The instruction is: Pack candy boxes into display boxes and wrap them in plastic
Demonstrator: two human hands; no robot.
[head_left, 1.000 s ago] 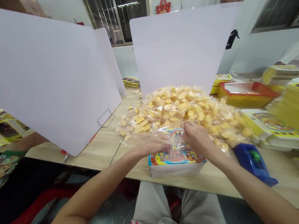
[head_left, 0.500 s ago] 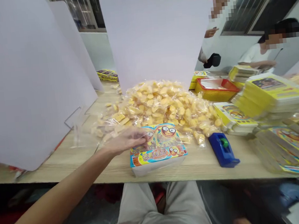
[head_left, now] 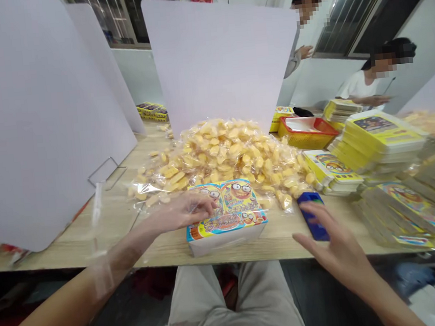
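Rising from the bottom edge since the earlier frame, while left hand (head_left: 181,211) is curling over lower-centre box (head_left: 233,219), grip unclear, right hand (head_left: 338,246) is splaying, holding nothing, now nearing lower-right tape dispenser (head_left: 318,231).

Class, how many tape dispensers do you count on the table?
1: the blue dispenser, to the right of the box, partly covered by the right hand. Others may be hidden behind the pile.

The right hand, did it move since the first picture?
Yes. The right hand moved rightward, from the box to the blue tape dispenser, which it now partly covers.
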